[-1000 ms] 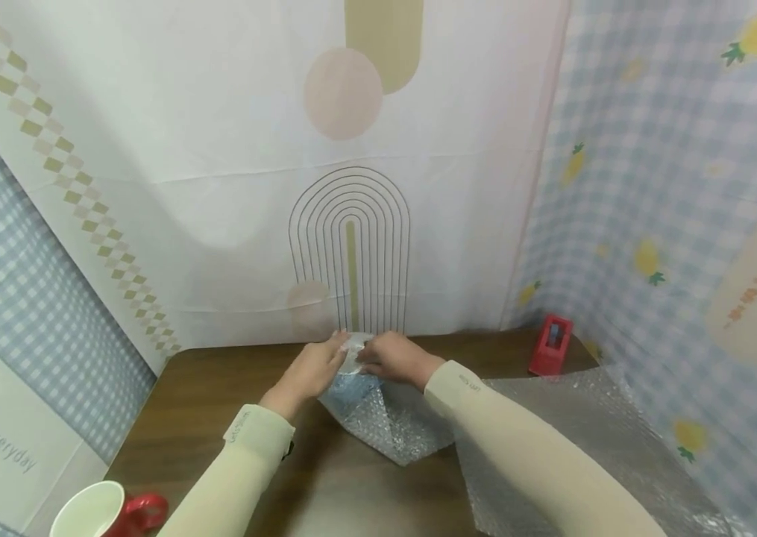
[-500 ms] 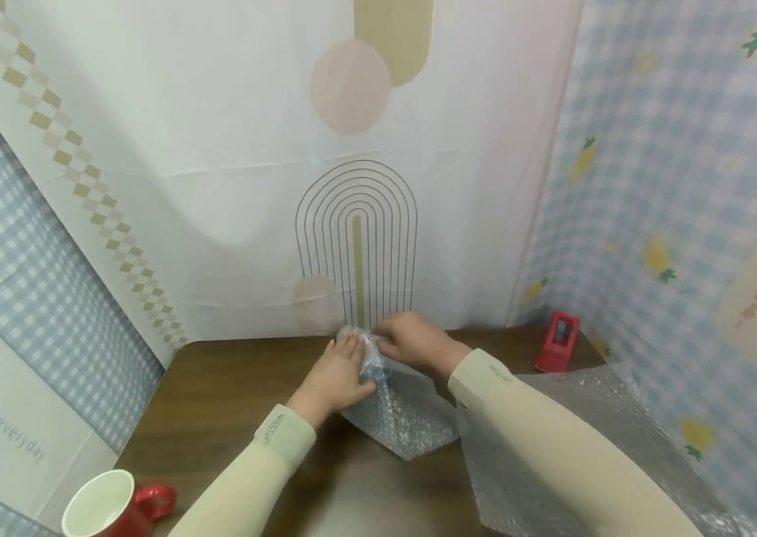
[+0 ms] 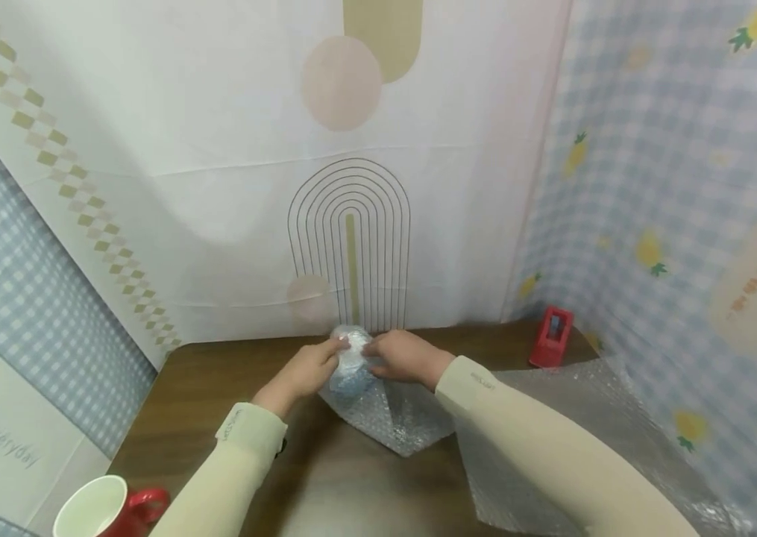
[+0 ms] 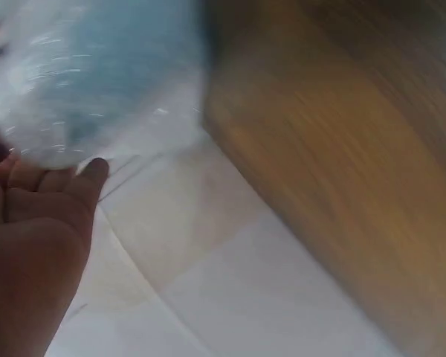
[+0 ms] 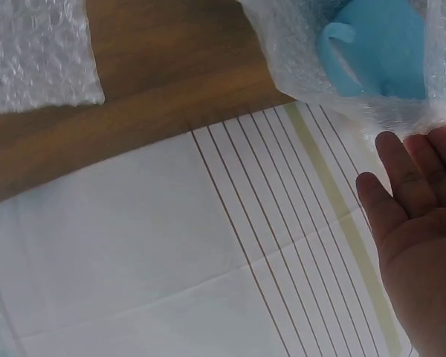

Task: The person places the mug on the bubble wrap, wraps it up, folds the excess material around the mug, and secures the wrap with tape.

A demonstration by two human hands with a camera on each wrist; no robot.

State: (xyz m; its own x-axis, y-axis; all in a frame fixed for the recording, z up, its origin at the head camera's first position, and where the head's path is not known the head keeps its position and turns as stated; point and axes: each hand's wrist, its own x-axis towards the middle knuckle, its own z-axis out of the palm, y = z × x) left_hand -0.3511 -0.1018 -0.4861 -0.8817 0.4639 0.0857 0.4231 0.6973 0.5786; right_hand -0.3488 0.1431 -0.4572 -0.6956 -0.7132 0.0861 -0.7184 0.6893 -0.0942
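Nearest, one red mug [image 3: 110,511] sits at the near left, seen only by the head camera, and one loose sheet of bubble wrap [image 3: 593,395] lies beneath the right forearm. Beyond, a second piece, the bunched wrap [image 3: 365,418], surrounds one blue cup [image 5: 386,48], whose handle only the right wrist view shows. Of two hands, the right hand [image 3: 412,358] touches it with fairly straight fingers; whether the left hand [image 3: 303,371] pinches it, I cannot tell. Farther, one red tape dispenser [image 3: 550,339].
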